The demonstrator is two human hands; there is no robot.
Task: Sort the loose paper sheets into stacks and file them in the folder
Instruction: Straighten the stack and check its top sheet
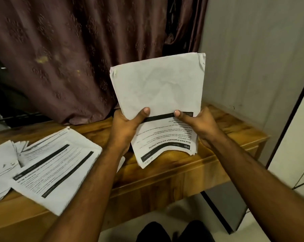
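I hold a stack of paper sheets upright over the right part of the wooden table. Its top sheet is blank and creased; the printed sheet under it sticks out below, text upside down, its lower edge curling toward me. My left hand grips the stack's left side, thumb on the blank sheet. On the right side my right hand grips it, thumb on the printed sheet's black bar. Loose printed sheets lie spread on the table's left. No folder is visible.
A brown patterned curtain hangs behind the table. A pale wall rises on the right, with a light panel with a dark edge beside it. A dark object sits at the far left. Floor shows below the table's front edge.
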